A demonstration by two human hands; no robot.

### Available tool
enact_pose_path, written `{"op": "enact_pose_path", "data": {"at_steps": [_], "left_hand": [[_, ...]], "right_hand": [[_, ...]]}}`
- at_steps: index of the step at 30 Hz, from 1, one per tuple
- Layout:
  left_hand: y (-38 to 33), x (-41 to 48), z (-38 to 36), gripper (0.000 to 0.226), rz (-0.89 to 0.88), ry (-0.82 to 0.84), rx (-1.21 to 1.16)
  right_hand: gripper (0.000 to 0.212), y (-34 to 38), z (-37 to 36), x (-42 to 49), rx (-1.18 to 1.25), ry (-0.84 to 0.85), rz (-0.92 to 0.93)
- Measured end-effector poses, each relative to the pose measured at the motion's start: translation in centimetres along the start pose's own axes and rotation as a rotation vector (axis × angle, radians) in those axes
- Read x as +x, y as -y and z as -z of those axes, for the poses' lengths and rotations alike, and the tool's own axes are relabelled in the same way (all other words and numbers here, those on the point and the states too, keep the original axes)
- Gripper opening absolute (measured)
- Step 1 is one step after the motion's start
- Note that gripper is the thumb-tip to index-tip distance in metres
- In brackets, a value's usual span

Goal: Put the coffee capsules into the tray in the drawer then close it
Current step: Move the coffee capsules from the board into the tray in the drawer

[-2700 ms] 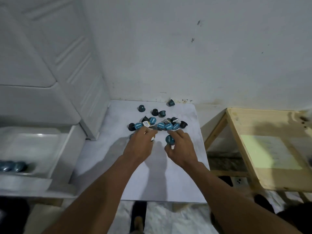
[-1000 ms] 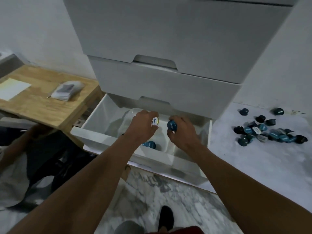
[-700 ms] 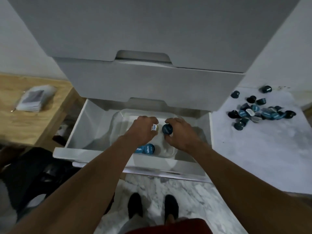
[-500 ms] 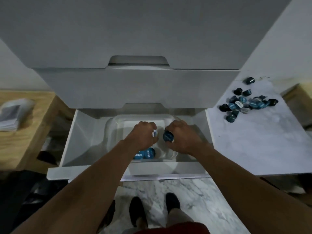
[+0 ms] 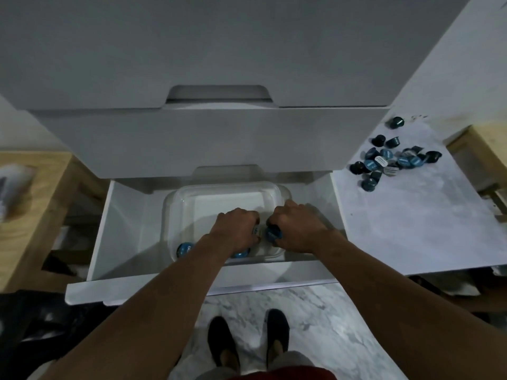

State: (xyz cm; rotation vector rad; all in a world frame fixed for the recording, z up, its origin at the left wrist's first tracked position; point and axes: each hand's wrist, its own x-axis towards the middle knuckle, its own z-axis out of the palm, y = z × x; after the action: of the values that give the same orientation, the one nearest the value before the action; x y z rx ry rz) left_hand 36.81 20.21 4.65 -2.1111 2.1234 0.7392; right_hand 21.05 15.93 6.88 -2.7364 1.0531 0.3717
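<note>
1. Left hand [image 5: 236, 229]: curled round a white-lidded capsule [image 5: 256, 230], over tray [image 5: 227, 187].
2. Right hand [image 5: 297, 229]: pinches a blue capsule [image 5: 273, 233].
3. Tray: in open drawer [image 5: 164, 287]; two capsules [image 5: 184, 248] at its near edge.
4. Pile [image 5: 389, 161]: counter [image 5: 411, 229], far edge.

The left grip [image 5: 236, 229] covers nearly all of its held capsule [image 5: 256, 230], leaving a pale sliver, and that forearm hides half of a blue capsule [image 5: 241, 254]. A packet [image 5: 15, 187] on the wooden table [image 5: 46, 231] is blurred, and lid print in the capsule pile [image 5: 389, 161] is too small to read.
</note>
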Motion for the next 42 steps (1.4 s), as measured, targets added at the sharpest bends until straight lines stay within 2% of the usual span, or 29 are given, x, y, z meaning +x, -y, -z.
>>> {"op": "enact_pose_path", "data": {"at_steps": [8,15,23,31,36,42], "left_hand": [[0.3,0.4,0.1,0.041,0.04,0.049,-0.065],[0.5,0.7,0.4,0.027,0.035,0.05,-0.119],[0.0,0.9,0.6,0.034,0.029,0.152,-0.102],[0.0,0.6,0.5,0.038,0.035,0.174,-0.128],[-0.4,-0.2,1.6,0.041,0.083,0.022,-0.112],[-2.0,-2.1,2.5,0.045,0.132,-0.308,0.111]], "right_hand": [[0.024,-0.7,0.2,0.5,0.036,0.029,0.009],[0.026,-0.8,0.3,0.7,0.072,0.043,0.006],[0.026,-1.0,0.9,0.7,0.066,0.089,0.041],[0.026,-1.2,0.5,0.8,0.096,0.098,0.061],[0.03,-1.5,1.1,0.6,0.262,0.037,-0.035],[0.047,-1.5,1.8,-0.1,0.189,-0.16,-0.082]]}}
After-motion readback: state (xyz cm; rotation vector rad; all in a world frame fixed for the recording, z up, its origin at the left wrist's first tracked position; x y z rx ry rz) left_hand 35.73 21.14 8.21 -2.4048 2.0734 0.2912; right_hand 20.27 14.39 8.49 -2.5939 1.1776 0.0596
